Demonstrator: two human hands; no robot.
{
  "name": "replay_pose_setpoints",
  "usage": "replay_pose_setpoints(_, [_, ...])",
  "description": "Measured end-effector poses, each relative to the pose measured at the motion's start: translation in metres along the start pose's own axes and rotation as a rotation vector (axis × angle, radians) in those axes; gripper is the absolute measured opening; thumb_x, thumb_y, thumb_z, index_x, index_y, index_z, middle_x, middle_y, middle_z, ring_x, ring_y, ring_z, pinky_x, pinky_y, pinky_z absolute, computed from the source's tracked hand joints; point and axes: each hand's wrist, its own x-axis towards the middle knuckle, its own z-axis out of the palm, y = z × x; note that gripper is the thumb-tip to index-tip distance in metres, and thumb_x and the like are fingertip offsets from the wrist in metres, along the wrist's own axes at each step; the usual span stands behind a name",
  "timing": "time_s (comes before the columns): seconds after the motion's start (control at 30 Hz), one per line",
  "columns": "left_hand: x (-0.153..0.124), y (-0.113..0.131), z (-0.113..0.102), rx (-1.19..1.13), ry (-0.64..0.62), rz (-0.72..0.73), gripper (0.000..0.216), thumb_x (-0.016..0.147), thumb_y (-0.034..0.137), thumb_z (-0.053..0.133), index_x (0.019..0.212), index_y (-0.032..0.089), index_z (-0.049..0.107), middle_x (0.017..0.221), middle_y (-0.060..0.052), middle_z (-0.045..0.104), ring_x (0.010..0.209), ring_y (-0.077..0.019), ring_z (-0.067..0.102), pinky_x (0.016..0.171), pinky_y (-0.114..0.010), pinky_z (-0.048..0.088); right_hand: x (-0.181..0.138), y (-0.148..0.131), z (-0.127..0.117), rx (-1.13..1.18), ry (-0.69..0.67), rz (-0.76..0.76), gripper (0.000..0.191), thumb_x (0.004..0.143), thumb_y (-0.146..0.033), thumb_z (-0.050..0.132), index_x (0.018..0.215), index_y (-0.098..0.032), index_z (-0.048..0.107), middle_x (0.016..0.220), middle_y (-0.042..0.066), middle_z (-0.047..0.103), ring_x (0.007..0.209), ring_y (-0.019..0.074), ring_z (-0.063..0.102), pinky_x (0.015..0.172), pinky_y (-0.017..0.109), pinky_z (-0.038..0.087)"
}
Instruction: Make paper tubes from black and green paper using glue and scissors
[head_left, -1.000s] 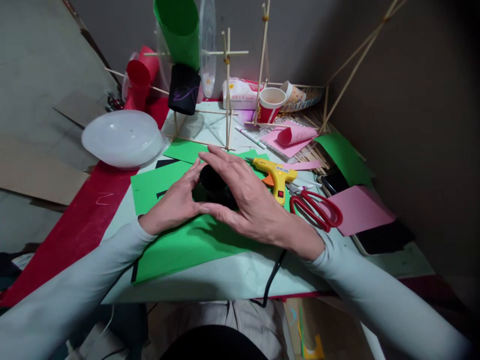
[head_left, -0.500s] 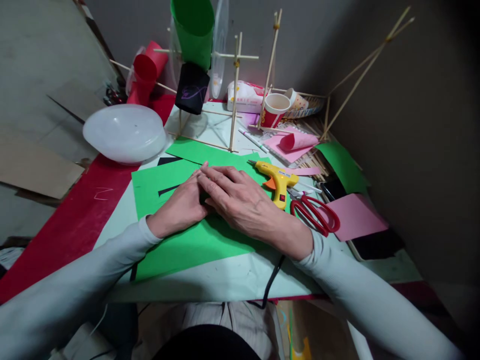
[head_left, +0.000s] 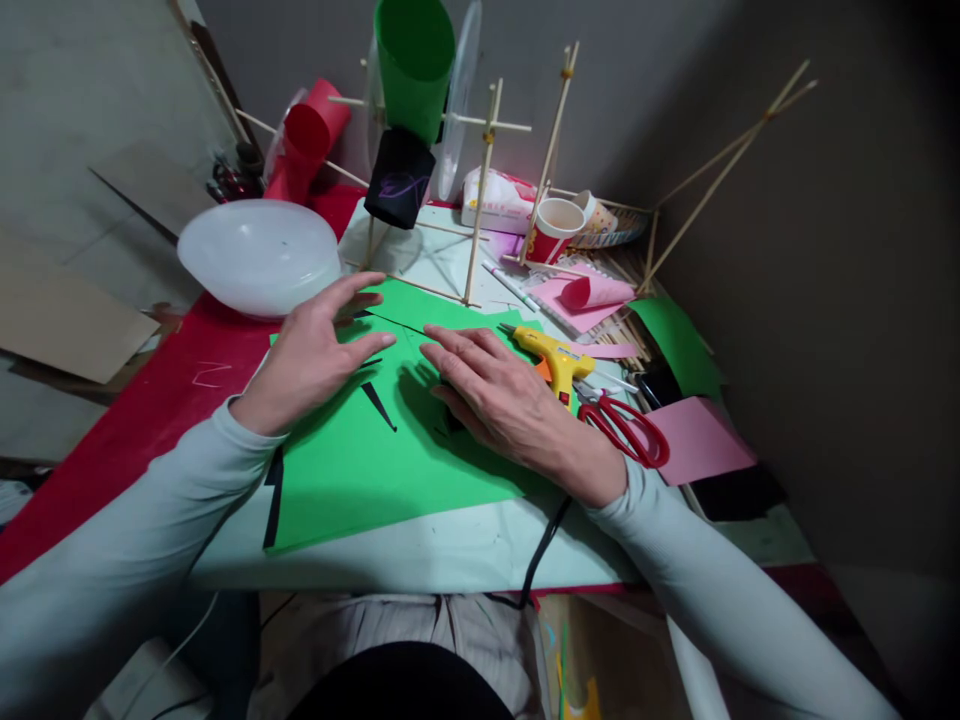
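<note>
My left hand [head_left: 311, 355] lies with fingers spread on the left part of a green paper sheet [head_left: 375, 450], holding nothing. My right hand [head_left: 499, 400] rests flat on the same sheet, fingers stretched out; a bit of black paper [head_left: 452, 422] shows under its palm. A thin black paper sliver [head_left: 379, 405] lies on the green sheet between the hands. More black paper peeks out under the sheet's left edge [head_left: 273, 500].
A yellow glue gun [head_left: 555, 358] and red scissors [head_left: 626, 425] lie right of my right hand. A white bowl [head_left: 259, 255] sits upside down at the left. Behind stand a stick frame [head_left: 480, 190] with green, red and black cups, a paper cup [head_left: 553, 228] and pink paper [head_left: 697, 438].
My hands were cupped together around a black rolled piece, then pressed it flat. Now the left hand has moved away to the left and spread open; the right hand stays flat on the sheet.
</note>
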Motion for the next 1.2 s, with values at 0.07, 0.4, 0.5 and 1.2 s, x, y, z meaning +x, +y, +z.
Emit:
replay_pose_setpoints(0.07, [-0.001,0.001,0.003,-0.031,0.075,-0.019,0.063,0.081,0.034,0.076,0.14,0.018,0.06,0.133,-0.015,0.07,0.126,-0.033,0.065,0.109,-0.05,0.052,-0.001,-0.001,0.0,-0.002,0.011,-0.001,0.035,0.108,-0.019,0.044,0.139,-0.01,0.055,0.152,0.023,0.057,0.132,0.0325,0.054,0.106,0.056,0.054])
replay_pose_setpoints(0.4, [-0.019,0.022,0.029,-0.461,-0.192,-0.299,0.04,0.08,0.033,0.077,0.114,0.015,0.068,0.079,0.001,0.067,0.052,-0.0131,0.064,0.048,-0.025,0.054,-0.001,0.005,-0.004,0.067,0.155,0.054,0.043,0.105,-0.021,0.05,0.147,-0.014,0.049,0.153,0.022,0.057,0.135,0.0306,0.056,0.11,0.054,0.051])
replay_pose_setpoints(0.5, [-0.024,0.027,0.038,-0.571,-0.297,-0.337,0.041,0.078,0.038,0.079,0.109,0.015,0.067,0.081,-0.001,0.069,0.053,-0.016,0.067,0.047,-0.028,0.058,0.002,0.005,-0.011,0.127,0.27,0.061,0.052,0.105,-0.027,0.055,0.153,-0.016,0.041,0.149,0.02,0.059,0.135,0.0292,0.058,0.109,0.051,0.053])
replay_pose_setpoints(1.2, [-0.018,0.021,0.03,-0.702,-0.197,-0.524,0.024,0.078,0.035,0.074,0.071,0.018,0.059,0.052,0.0,0.063,0.039,-0.01,0.053,0.036,-0.017,0.037,0.0,0.023,-0.027,1.112,0.54,0.532,0.03,0.096,-0.038,0.068,0.122,-0.023,0.068,0.137,0.009,0.07,0.13,0.0228,0.065,0.111,0.04,0.05])
